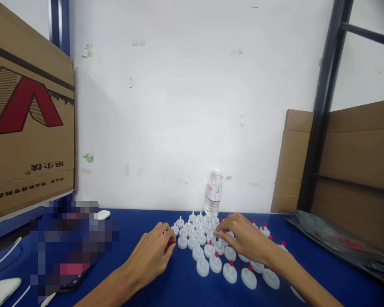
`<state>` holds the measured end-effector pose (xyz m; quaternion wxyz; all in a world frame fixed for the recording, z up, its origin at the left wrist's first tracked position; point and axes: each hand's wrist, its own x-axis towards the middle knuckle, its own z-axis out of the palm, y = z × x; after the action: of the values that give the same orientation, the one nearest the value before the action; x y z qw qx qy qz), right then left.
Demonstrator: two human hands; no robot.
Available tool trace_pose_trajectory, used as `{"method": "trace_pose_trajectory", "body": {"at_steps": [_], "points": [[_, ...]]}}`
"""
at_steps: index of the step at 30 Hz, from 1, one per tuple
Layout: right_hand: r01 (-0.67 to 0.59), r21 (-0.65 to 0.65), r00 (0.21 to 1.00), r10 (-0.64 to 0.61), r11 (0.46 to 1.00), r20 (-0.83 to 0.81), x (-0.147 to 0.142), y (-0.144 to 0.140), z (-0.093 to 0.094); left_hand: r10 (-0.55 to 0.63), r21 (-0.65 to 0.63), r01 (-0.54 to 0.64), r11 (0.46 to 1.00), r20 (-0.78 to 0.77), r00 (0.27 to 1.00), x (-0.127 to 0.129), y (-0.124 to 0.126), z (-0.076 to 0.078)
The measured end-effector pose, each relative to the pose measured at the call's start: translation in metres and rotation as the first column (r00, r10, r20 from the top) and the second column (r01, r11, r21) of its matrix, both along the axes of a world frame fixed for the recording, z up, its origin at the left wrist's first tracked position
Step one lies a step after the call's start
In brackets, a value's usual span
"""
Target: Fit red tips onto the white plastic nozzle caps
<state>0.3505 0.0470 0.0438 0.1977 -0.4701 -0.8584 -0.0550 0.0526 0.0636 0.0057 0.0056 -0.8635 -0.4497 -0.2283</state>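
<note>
Nozzles [248,279] at right mostly wear red tips [250,267]; those at left stand bare. The left hand [155,249] curls around red pieces [169,244]; the right hand [241,236] half-closes, its hold unclear.

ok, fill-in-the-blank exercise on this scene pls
The left hand holds small pieces coloured ____.
The right hand is among squat containers whose body colour is ____.
The water bottle stands on a tabletop coloured ____.
The cardboard box with red print is on the person's ____ side.

Answers: red; white; blue; left.
</note>
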Motion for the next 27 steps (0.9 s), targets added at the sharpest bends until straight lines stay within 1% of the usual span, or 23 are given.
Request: {"method": "trace_pose_trajectory", "body": {"at_steps": [3, 5, 10, 13, 18, 21, 24, 27], "points": [[0.016, -0.115, 0.999, -0.012, 0.993, 0.032, 0.004, 0.005, -0.005, 0.008, -0.005, -0.008, 1.000, 0.058, 0.998, 0.001, -0.002, 0.003], [0.003, -0.138, 1.000, 0.000, 0.990, 0.025, 0.005, 0.005, -0.006, -0.007, -0.002, 0.007, 1.000, 0.092, 0.996, 0.002, -0.003, 0.004], [-0.031, -0.042, 0.994, 0.026, 0.999, -0.106, 0.001, 0.000, -0.002, -0.122, 0.099, 0.107, 0.989, 0.161, 0.979, 0.005, -0.004, 0.002], [-0.054, -0.015, 0.985, 0.051, 0.998, -0.165, -0.006, -0.005, -0.003, -0.195, 0.162, 0.165, 0.973, 0.188, 0.963, 0.009, -0.006, 0.001], [-0.155, 0.119, 0.972, 0.173, 0.981, -0.161, -0.029, -0.014, -0.011, -0.270, 0.208, 0.215, 0.954, 0.284, 0.920, 0.016, -0.015, 0.001], [-0.186, 0.141, 0.969, 0.206, 0.972, -0.140, -0.040, -0.020, -0.017, -0.342, 0.226, 0.279, 0.933, 0.321, 0.883, 0.019, -0.022, 0.000], [-0.211, 0.173, 0.969, 0.229, 0.962, -0.089, -0.045, -0.023, -0.022, -0.410, 0.274, 0.335, 0.901, 0.292, 0.864, 0.021, -0.025, -0.001], [-0.209, 0.246, 0.968, 0.236, 0.946, -0.083, -0.046, -0.025, -0.026, -0.425, 0.313, 0.347, 0.884, 0.230, 0.876, 0.021, -0.025, -0.003]]}}
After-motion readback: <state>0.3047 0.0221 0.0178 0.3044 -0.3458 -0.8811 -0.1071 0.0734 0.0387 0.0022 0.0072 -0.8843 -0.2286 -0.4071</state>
